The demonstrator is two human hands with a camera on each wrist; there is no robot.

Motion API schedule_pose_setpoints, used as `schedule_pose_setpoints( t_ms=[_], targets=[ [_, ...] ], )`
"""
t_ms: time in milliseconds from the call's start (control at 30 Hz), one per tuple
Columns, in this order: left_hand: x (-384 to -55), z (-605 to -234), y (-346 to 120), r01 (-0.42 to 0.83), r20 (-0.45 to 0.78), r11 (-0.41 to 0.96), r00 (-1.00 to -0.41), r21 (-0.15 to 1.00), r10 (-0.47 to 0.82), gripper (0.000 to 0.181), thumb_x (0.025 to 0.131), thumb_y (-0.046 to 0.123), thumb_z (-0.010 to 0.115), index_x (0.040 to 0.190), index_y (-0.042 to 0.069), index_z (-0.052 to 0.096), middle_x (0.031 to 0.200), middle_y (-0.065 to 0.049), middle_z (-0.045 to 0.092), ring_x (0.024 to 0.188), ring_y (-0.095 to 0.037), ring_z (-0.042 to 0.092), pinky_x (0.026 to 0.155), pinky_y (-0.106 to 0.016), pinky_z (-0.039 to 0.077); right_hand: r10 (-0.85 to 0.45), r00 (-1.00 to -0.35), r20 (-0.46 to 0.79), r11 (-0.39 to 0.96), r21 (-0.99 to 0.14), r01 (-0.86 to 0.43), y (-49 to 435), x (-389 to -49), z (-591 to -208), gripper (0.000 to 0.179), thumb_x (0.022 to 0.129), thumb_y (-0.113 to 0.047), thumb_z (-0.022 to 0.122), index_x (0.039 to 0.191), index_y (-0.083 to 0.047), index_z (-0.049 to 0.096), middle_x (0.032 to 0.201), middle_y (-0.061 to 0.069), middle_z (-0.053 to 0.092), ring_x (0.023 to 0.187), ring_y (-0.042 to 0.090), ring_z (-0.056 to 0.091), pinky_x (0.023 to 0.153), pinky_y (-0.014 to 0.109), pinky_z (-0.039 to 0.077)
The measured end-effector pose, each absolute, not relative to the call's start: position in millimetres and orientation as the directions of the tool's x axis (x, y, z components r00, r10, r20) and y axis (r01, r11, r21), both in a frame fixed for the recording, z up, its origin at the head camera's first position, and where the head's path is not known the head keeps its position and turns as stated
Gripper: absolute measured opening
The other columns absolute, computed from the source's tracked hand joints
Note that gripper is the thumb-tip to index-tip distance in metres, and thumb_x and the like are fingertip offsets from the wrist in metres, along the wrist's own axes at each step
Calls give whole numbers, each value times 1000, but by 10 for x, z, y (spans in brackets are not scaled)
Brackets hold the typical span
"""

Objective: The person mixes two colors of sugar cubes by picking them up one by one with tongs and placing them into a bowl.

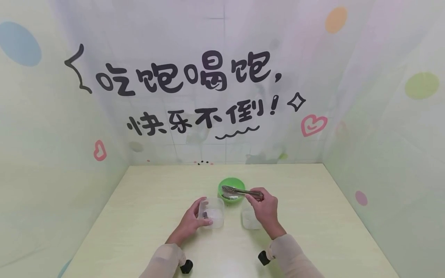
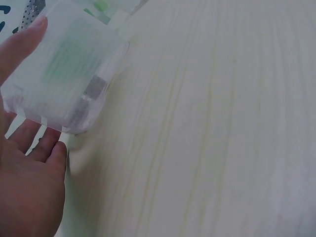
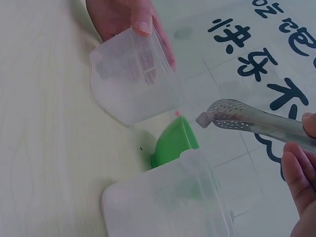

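My left hand (image 1: pixel 189 223) grips a clear plastic container (image 1: pixel 218 220) at its left side, thumb in front and fingers behind. A small dark piece (image 2: pixel 95 88) shows inside that container in the left wrist view. In my right hand (image 1: pixel 268 211) are metal tongs (image 1: pixel 240 191) with perforated tips, held over a green bowl (image 1: pixel 240 182). The tips pinch a small greyish lump (image 3: pixel 203 119), seen in the right wrist view. Whatever lies in the bowl is partly hidden by the tongs.
A second clear container (image 1: pixel 248 221) stands on the pale wooden table (image 1: pixel 153 193), partly covered by my right hand. Behind the table hangs a printed backdrop (image 1: pixel 226 150), with similar sheets at both sides.
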State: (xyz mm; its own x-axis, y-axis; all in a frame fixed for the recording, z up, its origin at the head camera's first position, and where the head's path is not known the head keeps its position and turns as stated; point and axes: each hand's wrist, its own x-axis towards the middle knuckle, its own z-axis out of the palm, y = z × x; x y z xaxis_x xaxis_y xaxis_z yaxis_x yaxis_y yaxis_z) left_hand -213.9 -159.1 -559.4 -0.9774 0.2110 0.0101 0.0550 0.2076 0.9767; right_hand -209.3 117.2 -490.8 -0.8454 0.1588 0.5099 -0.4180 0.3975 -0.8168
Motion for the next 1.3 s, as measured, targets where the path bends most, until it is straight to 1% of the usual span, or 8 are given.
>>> schedule_pose_setpoints(
  t_ms=[100, 367, 500, 633, 733, 900, 1100, 1300],
  targets=[
    [-2136, -5597, -1591, 60, 14, 208, -976, 976, 216, 87, 74, 9, 84, 148, 10, 37, 144, -18, 45, 138, -39, 32, 114, -50, 24, 163, -838, 520, 400, -812, -426, 1179, -2099, -4915, 18, 78, -5, 81, 92, -2, 70, 77, 9, 72, 66, 18, 69, 53, 23, 56],
    [-2117, -5576, -1591, 45, -1, 220, -978, 974, 207, 86, 74, 11, 84, 147, 13, 38, 145, -15, 45, 139, -37, 32, 114, -49, 24, 175, -840, 513, 395, -819, -417, 1182, -2091, -4907, 20, 77, -5, 81, 92, -1, 69, 78, 11, 72, 68, 21, 70, 54, 24, 56],
    [-2115, -5580, -1593, 47, 0, 219, -978, 975, 211, 88, 73, 13, 85, 147, 13, 38, 145, -16, 45, 139, -37, 32, 114, -49, 24, 177, -849, 498, 390, -827, -404, 1171, -2071, -4914, 21, 78, -8, 81, 93, 0, 69, 78, 11, 72, 67, 20, 70, 53, 24, 56],
    [-2115, -5580, -1592, 49, 3, 216, -978, 975, 210, 88, 73, 13, 85, 147, 13, 38, 144, -16, 45, 139, -37, 32, 114, -49, 24, 175, -851, 495, 385, -830, -404, 1137, -2054, -4930, 19, 78, -8, 81, 92, -2, 69, 77, 9, 72, 66, 16, 69, 52, 23, 56],
    [-2119, -5576, -1591, 55, 8, 219, -977, 974, 211, 87, 74, 10, 84, 147, 12, 38, 144, -17, 45, 138, -38, 33, 114, -50, 25, 164, -848, 504, 378, -826, -418, 1099, -2036, -4930, 19, 78, -8, 81, 92, -4, 70, 77, 8, 72, 65, 14, 67, 51, 22, 55],
    [-2123, -5578, -1585, 58, 14, 210, -978, 976, 207, 86, 74, 7, 83, 148, 12, 38, 144, -18, 45, 138, -38, 32, 114, -49, 25, 123, -845, 520, 363, -816, -450, 1034, -1991, -4924, 19, 78, -8, 81, 92, -3, 69, 77, 8, 72, 66, 15, 68, 53, 23, 56],
    [-2125, -5571, -1578, 52, 11, 203, -981, 978, 195, 88, 74, 5, 83, 148, 11, 37, 145, -19, 44, 139, -38, 32, 114, -49, 25, 83, -858, 507, 337, -825, -454, 968, -1972, -4942, 18, 78, -6, 81, 91, -3, 69, 78, 7, 72, 67, 14, 69, 56, 24, 58],
    [-2131, -5567, -1576, 32, -7, 199, -982, 979, 189, 88, 74, 3, 83, 149, 10, 36, 147, -20, 42, 139, -37, 32, 114, -48, 25, 43, -867, 496, 323, -828, -458, 916, -1953, -4983, 18, 78, -7, 81, 90, -3, 69, 77, 6, 72, 65, 12, 68, 56, 24, 57]
  ],
)
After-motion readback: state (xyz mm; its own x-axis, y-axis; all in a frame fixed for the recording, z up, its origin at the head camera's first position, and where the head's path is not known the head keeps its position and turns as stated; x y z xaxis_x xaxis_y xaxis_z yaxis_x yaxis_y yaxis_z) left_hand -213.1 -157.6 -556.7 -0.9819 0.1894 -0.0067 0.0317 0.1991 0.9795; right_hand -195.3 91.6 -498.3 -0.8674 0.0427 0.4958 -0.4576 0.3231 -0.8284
